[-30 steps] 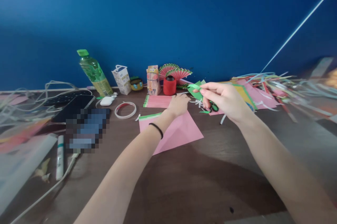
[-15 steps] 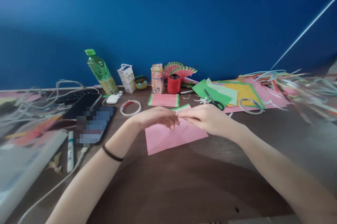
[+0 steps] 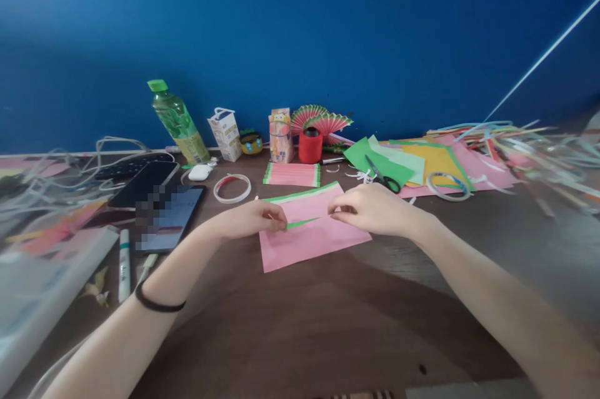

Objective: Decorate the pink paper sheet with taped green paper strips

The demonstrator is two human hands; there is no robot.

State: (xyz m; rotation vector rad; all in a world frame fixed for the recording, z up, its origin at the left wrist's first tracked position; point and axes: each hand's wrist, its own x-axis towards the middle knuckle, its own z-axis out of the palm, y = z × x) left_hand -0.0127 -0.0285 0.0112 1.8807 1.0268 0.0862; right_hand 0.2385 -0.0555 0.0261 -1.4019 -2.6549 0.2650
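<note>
A phone lies at left on the desk, with a roll of tape beyond it; the left hand pinches one end of a green strip, held over a pink sheet whose far edge already has green edging; the near edge is plain, and the held strip seems not yet fixed; behind sit folded pink paper and two fans, which look finished; the right hand pinches the strip's other end; scissors and coloured papers border it beyond; brown desktop stretches from the sheet's near edge toward the viewer.
</note>
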